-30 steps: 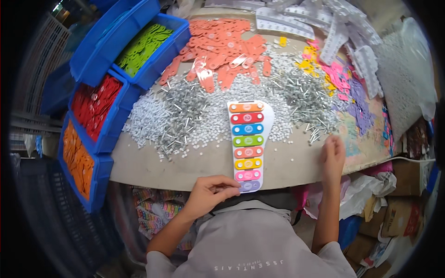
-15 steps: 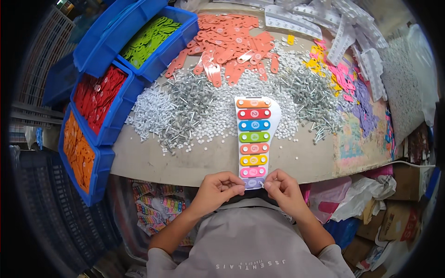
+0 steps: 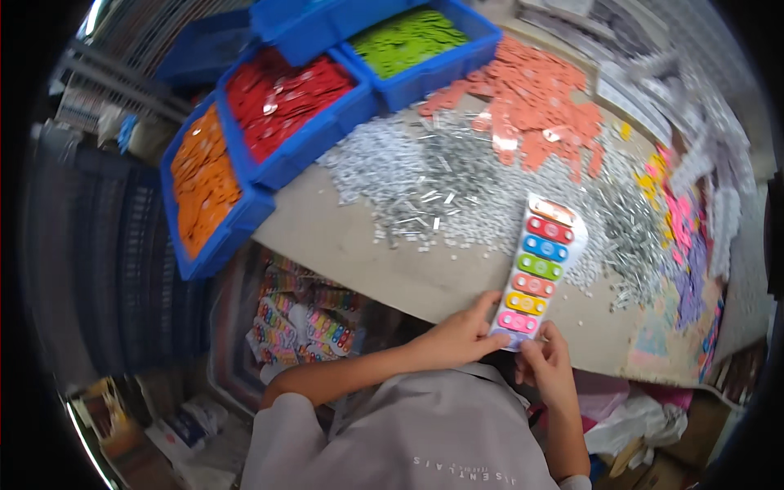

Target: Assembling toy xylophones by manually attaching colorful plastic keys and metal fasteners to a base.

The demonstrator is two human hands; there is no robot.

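Note:
A toy xylophone point(image 3: 532, 284) with a white base and a column of coloured bars lies at the near edge of the table, its far end leaning a little right. Its lowest, purple bar is partly covered by my fingers. My left hand point(image 3: 467, 333) is closed on the lower left edge, fingers along the side and thumb near the bottom. At the lower right corner my right hand point(image 3: 549, 361) is closed too, thumb and curled fingers pinching the corner by the purple bar. Whether anything small sits in my right fingers is hidden.
Blue bins hold orange pieces point(image 3: 204, 184), red pieces point(image 3: 286, 98) and green pieces point(image 3: 408, 41). Salmon bars point(image 3: 543, 102), screws point(image 3: 457, 163) and white caps point(image 3: 376, 155) lie heaped on the table point(image 3: 327, 237). Below left, a clear tub point(image 3: 224, 351) contains finished-looking xylophones.
The whole view has swung left, so the scene sits further right and tilted. My left hand has shifted from the bottom corner up onto the xylophone's left edge.

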